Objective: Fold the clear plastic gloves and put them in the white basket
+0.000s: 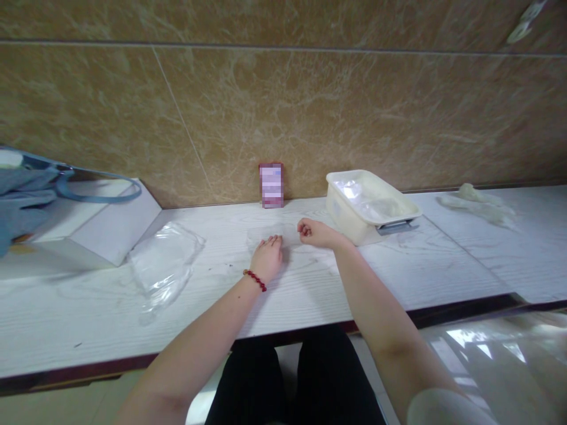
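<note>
A thin clear plastic bag [289, 232] lies flat on the white wood-grain table, its outline faint. My left hand [268, 257], with a red bead bracelet at the wrist, rests on the bag's near side, fingers stretched out. At the bag's right edge, my right hand [312, 232] is closed, thumb and fingers pinched together on the plastic. A cream plastic bin [349, 209] stands just right of my right hand, with clear plastic bags [374, 198] inside it.
On the left lies a pile of clear plastic bags [166, 262], near a white box [119, 221] and a blue bag with a strap [26, 195]. A phone-like object [271, 186] leans on the tiled wall. Crumpled translucent plastic [481, 203] lies at right.
</note>
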Motion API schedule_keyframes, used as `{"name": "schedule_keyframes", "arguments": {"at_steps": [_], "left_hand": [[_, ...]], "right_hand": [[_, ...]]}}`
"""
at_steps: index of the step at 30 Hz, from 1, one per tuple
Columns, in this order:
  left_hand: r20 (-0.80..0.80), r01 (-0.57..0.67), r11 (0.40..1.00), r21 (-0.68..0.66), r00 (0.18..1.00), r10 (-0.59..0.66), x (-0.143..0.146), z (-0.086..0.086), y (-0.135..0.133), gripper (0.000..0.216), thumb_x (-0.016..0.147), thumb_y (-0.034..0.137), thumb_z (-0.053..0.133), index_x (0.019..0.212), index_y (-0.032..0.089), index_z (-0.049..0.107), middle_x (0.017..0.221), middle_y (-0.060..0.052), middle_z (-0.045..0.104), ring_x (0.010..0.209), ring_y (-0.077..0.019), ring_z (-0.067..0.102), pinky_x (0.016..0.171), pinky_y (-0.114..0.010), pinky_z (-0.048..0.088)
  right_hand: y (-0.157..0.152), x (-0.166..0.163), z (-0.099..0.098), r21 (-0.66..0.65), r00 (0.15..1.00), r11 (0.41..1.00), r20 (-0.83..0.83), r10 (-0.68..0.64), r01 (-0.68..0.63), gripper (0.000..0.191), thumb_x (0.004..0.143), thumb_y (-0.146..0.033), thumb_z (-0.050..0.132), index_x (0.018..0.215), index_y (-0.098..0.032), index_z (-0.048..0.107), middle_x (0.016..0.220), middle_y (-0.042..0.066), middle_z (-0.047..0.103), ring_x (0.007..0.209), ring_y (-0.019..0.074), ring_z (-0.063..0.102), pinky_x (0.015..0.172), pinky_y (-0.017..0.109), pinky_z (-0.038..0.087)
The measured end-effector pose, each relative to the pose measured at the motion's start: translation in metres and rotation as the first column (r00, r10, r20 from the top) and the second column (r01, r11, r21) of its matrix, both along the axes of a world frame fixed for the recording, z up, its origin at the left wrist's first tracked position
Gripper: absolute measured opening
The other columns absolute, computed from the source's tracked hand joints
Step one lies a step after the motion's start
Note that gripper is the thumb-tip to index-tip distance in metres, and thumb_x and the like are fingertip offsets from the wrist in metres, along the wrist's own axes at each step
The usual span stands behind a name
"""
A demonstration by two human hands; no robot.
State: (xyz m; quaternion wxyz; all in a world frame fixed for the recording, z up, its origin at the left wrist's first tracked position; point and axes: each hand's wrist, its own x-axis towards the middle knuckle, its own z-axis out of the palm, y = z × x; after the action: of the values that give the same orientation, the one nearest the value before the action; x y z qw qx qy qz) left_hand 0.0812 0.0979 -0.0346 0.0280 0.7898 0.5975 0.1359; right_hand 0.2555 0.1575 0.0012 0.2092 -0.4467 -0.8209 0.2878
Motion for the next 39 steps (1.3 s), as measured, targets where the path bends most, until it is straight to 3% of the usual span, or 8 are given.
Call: {"name": "schedule_keyframes", "arguments": {"at_steps": [4, 9, 14, 19, 24, 29, 33, 39], "left_hand": [[0.363, -0.017, 0.999, -0.038, 0.931, 0.030, -0.010, 0.016, 0.004, 0.039, 0.083, 0.022, 0.030, 0.116, 0.014, 0.048, 0.116, -0.009, 0.053, 0.106, -0.0180, 0.049, 0.093, -0.032, 0.035], [0.872, 0.173, 0.943, -0.285, 0.455, 0.180, -0.029, 0.044, 0.004, 0.041, 0.084, 0.032, 0.032, 0.111, 0.008, 0.050, 0.112, -0.012, 0.056, 0.102, -0.0195, 0.052, 0.087, -0.034, 0.042], [0.916, 0.439, 0.805, -0.400, 0.146, 0.375, -0.046, 0.052, 0.004, 0.041, 0.084, 0.029, 0.030, 0.120, 0.013, 0.042, 0.120, -0.010, 0.051, 0.105, -0.0194, 0.050, 0.084, -0.036, 0.046], [0.861, 0.486, 0.741, -0.463, 0.049, 0.506, -0.057, 0.039, 0.011, 0.038, 0.084, 0.027, 0.032, 0.115, 0.012, 0.045, 0.113, -0.011, 0.055, 0.102, -0.0201, 0.052, 0.084, -0.037, 0.046], [0.731, 0.580, 0.662, -0.475, -0.160, 0.664, -0.061, 0.031, 0.014, 0.029, 0.081, 0.012, 0.034, 0.105, 0.009, 0.050, 0.095, -0.010, 0.062, 0.091, -0.0182, 0.058, 0.079, -0.035, 0.048], [0.702, 0.609, 0.648, -0.458, -0.200, 0.684, -0.061, 0.031, 0.012, 0.044, 0.072, -0.003, 0.034, 0.113, 0.010, 0.044, 0.094, -0.010, 0.062, 0.088, -0.0191, 0.060, 0.079, -0.038, 0.048], [0.709, 0.573, 0.666, -0.477, -0.197, 0.677, -0.060, 0.033, 0.010, 0.048, 0.073, -0.003, 0.032, 0.118, 0.012, 0.038, 0.096, -0.010, 0.061, 0.087, -0.0194, 0.060, 0.077, -0.038, 0.049], [0.749, 0.536, 0.698, -0.475, -0.171, 0.640, -0.064, 0.033, 0.010, 0.042, 0.077, 0.003, 0.038, 0.118, 0.015, 0.038, 0.096, -0.010, 0.061, 0.083, -0.0181, 0.062, 0.075, -0.036, 0.049]], "right_hand": [[0.006, 0.002, -0.004, -0.004, 0.971, 1.000, -0.237, -0.018, 0.017, 0.041, 0.067, -0.028, 0.056, 0.105, -0.017, 0.044, 0.102, 0.007, 0.054, 0.093, 0.0132, 0.051, 0.074, 0.026, 0.043], [0.007, -0.005, -0.008, -0.199, 0.917, 0.979, -0.384, -0.108, 0.032, 0.063, 0.069, -0.033, 0.059, 0.124, -0.022, 0.030, 0.126, 0.010, 0.041, 0.114, 0.0169, 0.040, 0.085, 0.030, 0.040], [-0.009, -0.025, -0.007, -0.501, 0.840, 0.842, -0.530, -0.117, -0.199, 0.039, 0.079, -0.038, 0.047, 0.112, -0.018, 0.047, 0.111, 0.008, 0.056, 0.098, 0.0162, 0.053, 0.078, 0.028, 0.046], [-0.014, -0.034, -0.007, -0.704, 0.780, 0.647, -0.568, -0.262, -0.295, 0.027, 0.080, -0.035, 0.048, 0.099, -0.017, 0.056, 0.106, 0.007, 0.058, 0.086, 0.0133, 0.058, 0.068, 0.024, 0.050], [-0.009, -0.031, -0.011, -0.755, 0.771, 0.558, -0.567, -0.290, -0.345, 0.016, 0.074, -0.020, 0.058, 0.089, -0.016, 0.056, 0.085, 0.003, 0.063, 0.070, 0.0081, 0.060, 0.058, 0.016, 0.050], [-0.006, -0.031, -0.015, -0.766, 0.753, 0.557, -0.564, -0.340, -0.322, 0.013, 0.073, -0.016, 0.058, 0.085, -0.014, 0.055, 0.075, 0.002, 0.063, 0.060, 0.0068, 0.059, 0.051, 0.013, 0.048], [-0.006, -0.032, -0.018, -0.768, 0.761, 0.540, -0.566, -0.318, -0.345, 0.014, 0.074, -0.019, 0.058, 0.087, -0.015, 0.055, 0.077, 0.003, 0.063, 0.063, 0.0088, 0.061, 0.052, 0.016, 0.050], [-0.005, -0.031, -0.020, -0.744, 0.778, 0.596, -0.553, -0.299, -0.300, 0.016, 0.075, -0.017, 0.055, 0.090, -0.017, 0.053, 0.069, 0.001, 0.063, 0.057, 0.0096, 0.060, 0.038, 0.013, 0.039]]}}
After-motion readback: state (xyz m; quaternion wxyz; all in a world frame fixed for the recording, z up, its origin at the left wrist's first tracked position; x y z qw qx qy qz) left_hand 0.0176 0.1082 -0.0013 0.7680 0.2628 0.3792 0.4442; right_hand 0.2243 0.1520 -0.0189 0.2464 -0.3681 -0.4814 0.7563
